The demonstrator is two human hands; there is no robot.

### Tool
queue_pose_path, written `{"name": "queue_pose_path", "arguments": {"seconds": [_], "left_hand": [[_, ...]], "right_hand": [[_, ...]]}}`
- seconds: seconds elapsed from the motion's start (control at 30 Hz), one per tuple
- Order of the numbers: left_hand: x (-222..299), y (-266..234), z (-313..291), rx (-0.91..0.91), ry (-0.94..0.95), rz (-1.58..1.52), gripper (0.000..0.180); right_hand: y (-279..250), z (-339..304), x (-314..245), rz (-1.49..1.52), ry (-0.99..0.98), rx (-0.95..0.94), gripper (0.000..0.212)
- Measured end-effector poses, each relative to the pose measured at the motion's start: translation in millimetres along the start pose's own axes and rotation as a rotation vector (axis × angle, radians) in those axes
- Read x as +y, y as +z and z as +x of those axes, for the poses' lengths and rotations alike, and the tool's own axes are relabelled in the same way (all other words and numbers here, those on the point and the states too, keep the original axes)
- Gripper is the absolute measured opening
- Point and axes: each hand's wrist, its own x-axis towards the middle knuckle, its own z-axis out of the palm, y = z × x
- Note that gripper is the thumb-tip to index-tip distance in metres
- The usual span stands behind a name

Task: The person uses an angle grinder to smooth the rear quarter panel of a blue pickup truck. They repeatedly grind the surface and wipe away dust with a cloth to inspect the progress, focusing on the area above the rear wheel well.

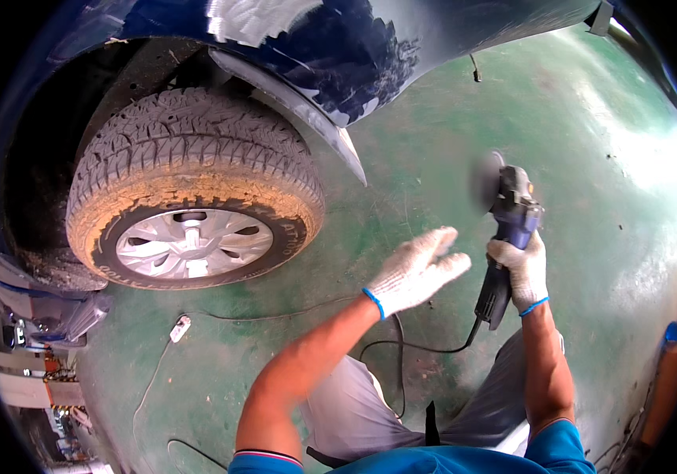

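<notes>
An angle grinder (515, 221) with a dark blue and black body is gripped around its middle by my right hand (524, 270), in a white knit glove with a blue cuff. Its round disc (487, 182), blurred at the edge, faces left at the far end. A black cord leaves the tool's near end and loops down between my knees. My left hand (419, 271), gloved the same way, hovers to the left of the grinder with fingers extended and nothing in them. Ahead of me is a dark blue car body panel (338, 59) with pale, sanded-looking patches.
A muddy tire (196, 158) with a silver wheel stands at left under the wheel arch. A pointed trim edge (346, 154) juts down beside it. A white power strip (180, 328) and its cable lie on the green floor (275, 355). Brown boxes (674, 387) stand at far right.
</notes>
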Motion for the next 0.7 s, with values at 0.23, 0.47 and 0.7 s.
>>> {"name": "queue_pose_path", "arguments": {"seconds": [0.23, 0.47, 0.7], "left_hand": [[30, 19, 19, 0.07, 0.161, -0.805, 0.059], [46, 12, 13, 0.275, 0.25, -1.047, 0.057], [39, 8, 38, 0.218, 0.365, -1.214, 0.058]], "right_hand": [[63, -16, -71, -0.71, -0.451, -0.035, 0.06], [84, -13, -121, -1.056, -0.663, -0.08, 0.058], [89, 2, -124, -1.187, -0.723, -0.064, 0.057]]}}
